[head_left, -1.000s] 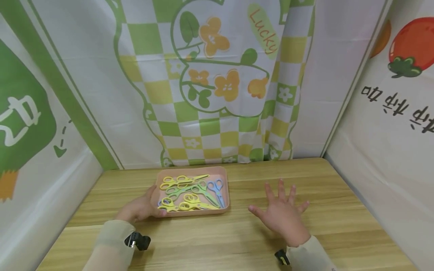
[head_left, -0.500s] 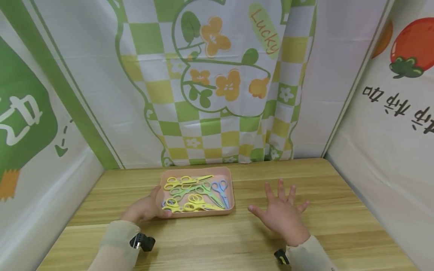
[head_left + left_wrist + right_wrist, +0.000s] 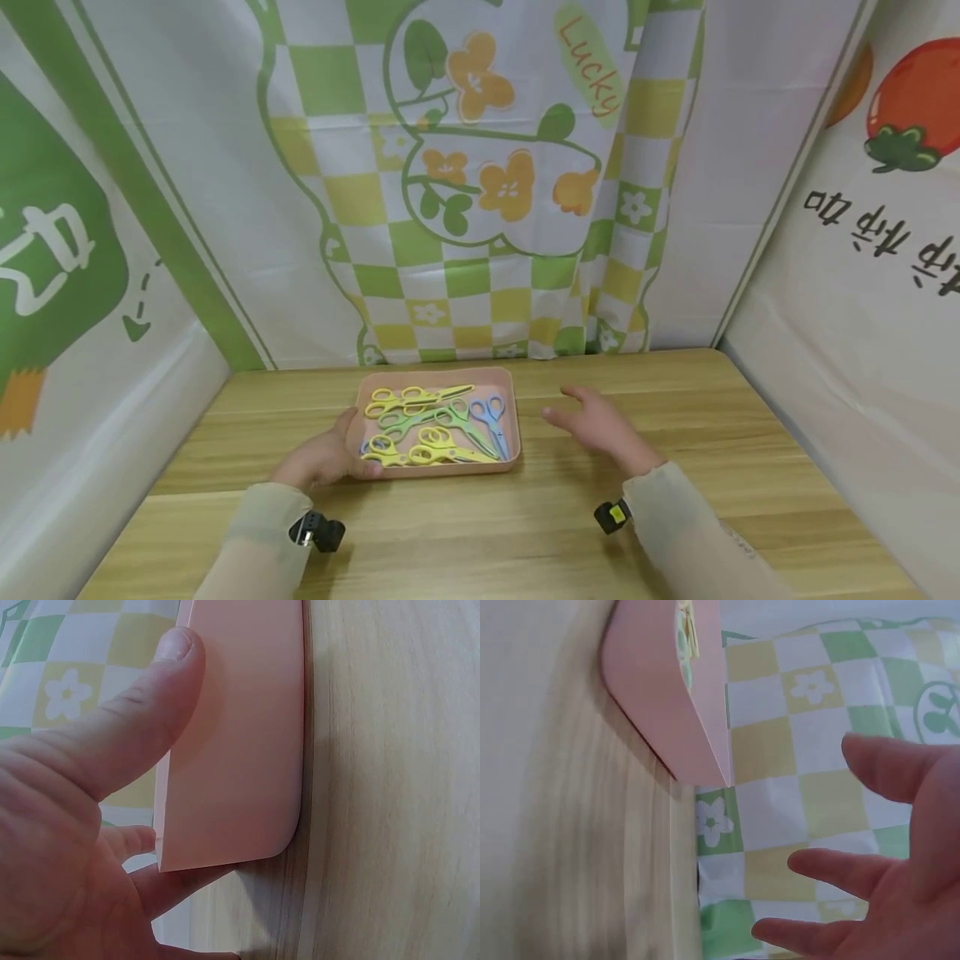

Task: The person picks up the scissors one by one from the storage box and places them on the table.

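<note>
A pink tray (image 3: 442, 471) lies on the wooden table, holding several pairs of scissors: yellow ones (image 3: 442, 450), green ones (image 3: 467, 429) and a blue pair (image 3: 491, 423) at its right end. My left hand (image 3: 322, 458) grips the tray's left end; in the left wrist view the thumb of that hand (image 3: 82, 787) lies on the tray's side wall (image 3: 232, 750) and other fingers are around its corner. To the right of the tray, my right hand (image 3: 600, 425) is held apart from it, fingers extended and holding nothing. The right wrist view shows this hand (image 3: 885, 862) beside the tray's end (image 3: 652, 697).
The wooden table (image 3: 465, 542) reaches back to a checked green, yellow and white curtain (image 3: 468, 292). Printed white sheets stand at the left (image 3: 225, 250) and right (image 3: 840, 333). A small black device is strapped at each wrist.
The tray and my left hand have shifted slightly right. My right hand has turned from palm-down with spread fingers to a sideways pose and moved a little left, toward the tray.
</note>
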`<state>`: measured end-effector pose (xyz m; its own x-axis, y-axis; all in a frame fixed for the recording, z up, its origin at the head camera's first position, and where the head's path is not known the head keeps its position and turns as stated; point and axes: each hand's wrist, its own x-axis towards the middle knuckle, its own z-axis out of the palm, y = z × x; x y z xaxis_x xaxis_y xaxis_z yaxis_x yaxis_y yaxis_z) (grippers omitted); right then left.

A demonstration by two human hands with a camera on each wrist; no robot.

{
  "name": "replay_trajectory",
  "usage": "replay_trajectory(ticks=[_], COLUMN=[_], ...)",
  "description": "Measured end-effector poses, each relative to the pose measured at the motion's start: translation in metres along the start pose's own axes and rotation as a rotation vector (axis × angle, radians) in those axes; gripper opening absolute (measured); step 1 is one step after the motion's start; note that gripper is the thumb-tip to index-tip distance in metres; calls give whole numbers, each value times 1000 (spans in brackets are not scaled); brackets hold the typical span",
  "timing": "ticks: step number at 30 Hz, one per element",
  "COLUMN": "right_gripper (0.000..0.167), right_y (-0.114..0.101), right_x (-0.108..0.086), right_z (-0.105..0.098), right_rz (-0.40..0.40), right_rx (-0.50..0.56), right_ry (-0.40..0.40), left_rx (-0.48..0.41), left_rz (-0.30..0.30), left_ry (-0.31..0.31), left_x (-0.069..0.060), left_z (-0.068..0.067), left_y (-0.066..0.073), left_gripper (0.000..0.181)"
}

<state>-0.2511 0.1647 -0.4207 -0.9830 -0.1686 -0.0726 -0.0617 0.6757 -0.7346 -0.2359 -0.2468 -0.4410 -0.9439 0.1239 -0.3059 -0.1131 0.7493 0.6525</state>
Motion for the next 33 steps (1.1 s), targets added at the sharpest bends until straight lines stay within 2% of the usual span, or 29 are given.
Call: replay_trajectory(ticks=[7,11,15,21,26,33], right_gripper=[53,48,48,55,51,43], right_y=[-9,-13,-18,-25,-29,-39], right_x=[33,48,60,67,69,70], right_z=[2,11,21,31,37,48], right_rz=[105,122,114,169,177,219], right_rx=[113,201,192,258,242,272], right_ry=[-22,-56,-73,-117,-144,-156], left_rx=[17,4,0,-21,-4,16], left_rz=[-1,-5,-6,-8,-13,-15], left_ry=[7,8,8,1,3,6], left_x=[3,2,0,0,1,1], left_z=[1,0,-1,0,1,0], left_y=[-1,0,2,0,-3,-2], left_gripper=[135,133,132,133,135,133])
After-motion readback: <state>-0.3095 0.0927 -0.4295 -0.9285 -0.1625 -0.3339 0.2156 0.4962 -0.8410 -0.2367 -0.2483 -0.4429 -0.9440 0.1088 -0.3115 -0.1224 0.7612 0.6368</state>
